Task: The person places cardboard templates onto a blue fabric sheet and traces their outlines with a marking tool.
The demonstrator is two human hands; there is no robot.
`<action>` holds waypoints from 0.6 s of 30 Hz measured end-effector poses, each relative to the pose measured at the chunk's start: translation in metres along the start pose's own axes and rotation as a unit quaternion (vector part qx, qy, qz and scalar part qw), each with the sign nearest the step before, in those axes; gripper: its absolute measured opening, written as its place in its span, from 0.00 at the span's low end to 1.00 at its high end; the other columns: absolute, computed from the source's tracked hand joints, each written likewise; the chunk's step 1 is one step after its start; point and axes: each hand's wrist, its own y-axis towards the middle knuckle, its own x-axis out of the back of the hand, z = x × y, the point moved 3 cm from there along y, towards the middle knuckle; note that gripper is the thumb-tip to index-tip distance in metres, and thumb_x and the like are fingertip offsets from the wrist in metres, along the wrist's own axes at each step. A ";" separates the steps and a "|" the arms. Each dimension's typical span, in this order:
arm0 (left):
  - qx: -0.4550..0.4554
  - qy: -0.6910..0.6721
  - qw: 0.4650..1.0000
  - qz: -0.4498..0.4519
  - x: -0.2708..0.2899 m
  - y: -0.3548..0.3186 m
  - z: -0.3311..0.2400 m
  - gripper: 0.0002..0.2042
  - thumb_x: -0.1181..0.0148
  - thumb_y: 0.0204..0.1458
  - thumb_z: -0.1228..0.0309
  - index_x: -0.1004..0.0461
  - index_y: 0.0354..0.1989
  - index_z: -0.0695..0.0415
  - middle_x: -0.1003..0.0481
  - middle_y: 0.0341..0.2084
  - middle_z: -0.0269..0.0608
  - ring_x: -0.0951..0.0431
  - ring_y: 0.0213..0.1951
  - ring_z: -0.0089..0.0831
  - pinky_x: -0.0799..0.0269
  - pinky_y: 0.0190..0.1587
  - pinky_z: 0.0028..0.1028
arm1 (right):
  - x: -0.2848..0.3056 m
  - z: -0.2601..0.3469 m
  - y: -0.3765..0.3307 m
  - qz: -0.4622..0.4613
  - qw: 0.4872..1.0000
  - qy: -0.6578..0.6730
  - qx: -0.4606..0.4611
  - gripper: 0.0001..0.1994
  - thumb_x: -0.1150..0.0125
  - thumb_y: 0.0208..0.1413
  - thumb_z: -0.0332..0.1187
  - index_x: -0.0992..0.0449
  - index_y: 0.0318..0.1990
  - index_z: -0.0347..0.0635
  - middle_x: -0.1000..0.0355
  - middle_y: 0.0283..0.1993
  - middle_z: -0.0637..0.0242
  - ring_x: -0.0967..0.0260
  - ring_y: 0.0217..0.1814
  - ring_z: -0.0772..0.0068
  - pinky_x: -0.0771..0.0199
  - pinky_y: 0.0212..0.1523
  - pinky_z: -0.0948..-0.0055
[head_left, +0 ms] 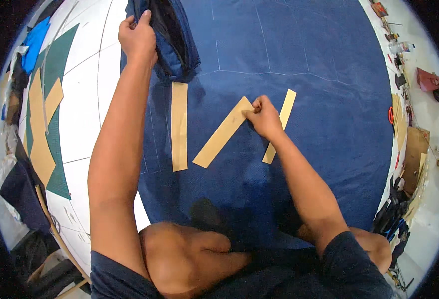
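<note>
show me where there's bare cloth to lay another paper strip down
Bare blue fabric lies right of the rightmost strip and beyond the chalk line. Crowded: around the right hand, the middle strip, the left strip.

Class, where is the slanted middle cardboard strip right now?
The middle strip lies on the blue cloth, centre of the head view, its top end pinched by the right hand.

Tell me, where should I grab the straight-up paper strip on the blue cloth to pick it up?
Probably the near end of the paper strip, coming from the person's side. It lies flat and long on the blue cloth, so a pinch at a short end lifts it easiest. The far end sits close to the bag that the left hand holds.
</note>
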 end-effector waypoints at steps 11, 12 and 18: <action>-0.027 -0.004 0.999 -0.035 0.037 0.003 -0.033 0.24 0.32 0.52 0.69 0.32 0.53 0.70 0.28 0.36 0.41 0.29 0.38 0.29 0.31 0.43 0.28 | 0.060 0.033 -0.070 -0.226 0.880 0.410 0.081 0.09 0.36 0.55 0.23 0.26 0.43 0.38 0.26 0.42 0.66 0.29 0.43 0.77 0.29 0.42 0.76; -0.023 -0.008 0.998 -0.055 0.048 0.007 -0.033 0.24 0.33 0.52 0.69 0.33 0.53 0.70 0.27 0.39 0.44 0.28 0.41 0.31 0.31 0.46 0.28 | 0.061 0.042 -0.070 -0.227 0.877 0.414 0.084 0.09 0.36 0.55 0.23 0.26 0.43 0.38 0.26 0.42 0.66 0.29 0.43 0.77 0.29 0.42 0.76; 0.007 -0.035 0.992 -0.120 0.067 0.020 -0.037 0.28 0.32 0.52 0.71 0.37 0.58 0.70 0.29 0.50 0.53 0.27 0.48 0.39 0.31 0.54 0.34 | 0.010 0.023 -0.070 -0.071 0.963 0.008 0.258 0.10 0.36 0.48 0.25 0.23 0.39 0.45 0.28 0.52 0.60 0.29 0.55 0.51 0.23 0.48 0.59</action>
